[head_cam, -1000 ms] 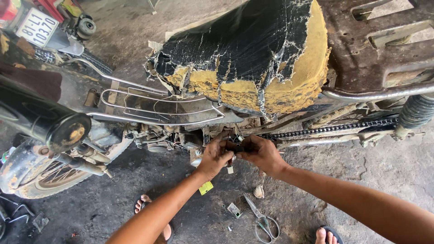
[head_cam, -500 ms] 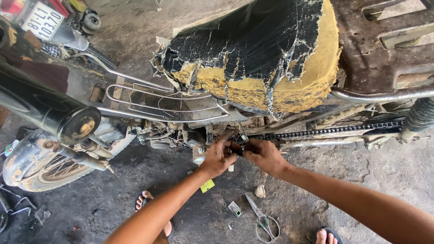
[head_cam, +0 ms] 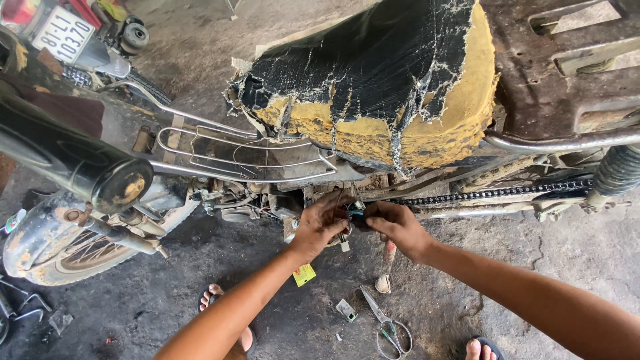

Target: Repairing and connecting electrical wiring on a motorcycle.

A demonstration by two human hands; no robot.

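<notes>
I look down on an old motorbike with a torn black seat (head_cam: 373,87) showing yellow foam. My left hand (head_cam: 319,225) and my right hand (head_cam: 395,227) meet under the seat, at the frame beside the front end of the drive chain (head_cam: 493,193). Both pinch a small dark part (head_cam: 355,215) with thin wires between the fingertips. What exactly the part is stays hidden by my fingers.
Scissors (head_cam: 388,327), a small yellow tag (head_cam: 304,274), a small grey piece (head_cam: 346,309) and a pale scrap (head_cam: 383,284) lie on the dirty concrete below my hands. The front wheel (head_cam: 60,247) and black handlebar grip (head_cam: 100,173) are at left. My sandalled feet show at the bottom edge.
The view has shifted slightly; my hands stay together at the same spot under the seat, fingers working the small part.
</notes>
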